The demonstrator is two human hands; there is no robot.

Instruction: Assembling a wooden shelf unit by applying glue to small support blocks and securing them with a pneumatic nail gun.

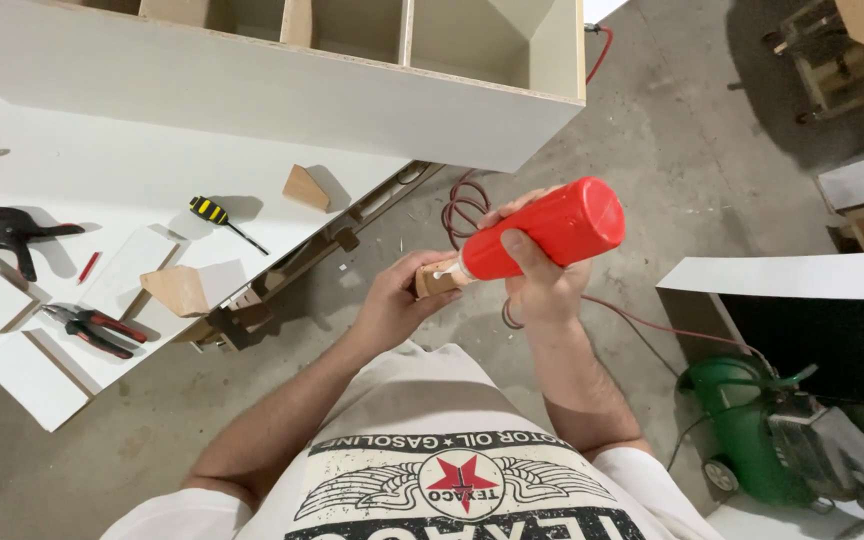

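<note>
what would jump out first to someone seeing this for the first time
The red bottle at centre stands out first: the right hand grips it and tips its white nozzle onto a small wood block held in the left hand. Next comes the big white cabinet across the top, lying on a white worktop strewn with pliers, a clamp and a screwdriver. A green compressor sits on the floor at lower right.

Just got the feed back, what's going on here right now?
A person stands over a concrete floor, holding a red squeeze bottle in the right hand, nozzle pressed against a small wooden block gripped in the left hand. To the left, a white workbench carries pliers, a black clamp, a screwdriver and more wooden blocks. A green compressor sits on the right.
</note>
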